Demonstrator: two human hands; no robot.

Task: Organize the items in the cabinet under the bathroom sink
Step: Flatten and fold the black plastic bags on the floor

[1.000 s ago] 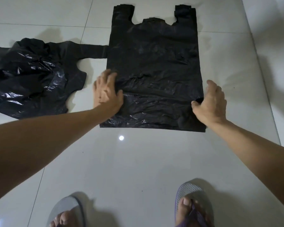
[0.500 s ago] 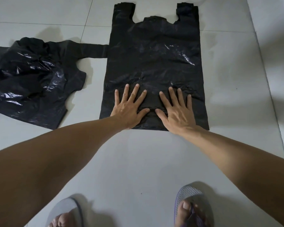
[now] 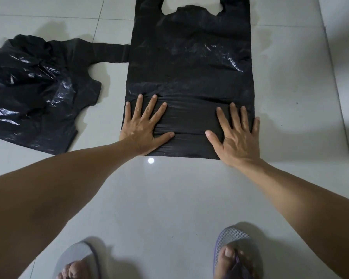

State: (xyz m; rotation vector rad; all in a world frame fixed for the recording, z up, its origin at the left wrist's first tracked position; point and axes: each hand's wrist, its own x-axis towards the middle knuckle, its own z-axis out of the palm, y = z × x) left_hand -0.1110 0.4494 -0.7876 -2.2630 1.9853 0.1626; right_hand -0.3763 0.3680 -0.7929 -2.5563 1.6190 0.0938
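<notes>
Floor: pale glossy tiles point(image 3: 179, 198) with thin grout lines, a small bright lamp reflection point(image 3: 151, 160) just below the bag's near edge.
Room: dim, soft shadows at upper right; no cabinet or sink in view.
Flat bag: black plastic carrier bag point(image 3: 189, 67) spread on the floor straight ahead, handles at the far end, bottom edge nearest the feet.
Left hand: left hand point(image 3: 144, 127) palm down on the bag's near left corner, fingers point(image 3: 138, 105) straight and spread wide, holding nothing, only pressing.
Right hand: right hand point(image 3: 238, 137) palm down on the near right corner, fingers straight and spread, little finger at the bag's side edge, also just pressing.
Reason for the pose: probably smoothing the plastic and pushing air out, pinning both corners so the sheet lies flat for folding; a tight crease band shows between the two hands.
Second bag: another black bag point(image 3: 34, 93) lying crumpled at left, one handle strip reaching to the flat bag's left edge, likely waiting its turn.
Feet: grey flip-flops point(image 3: 236, 248) at the bottom, toes pointing toward the bag.
Progress: early, judged from one bag flattened, none folded, nothing back in a cabinet.
</notes>
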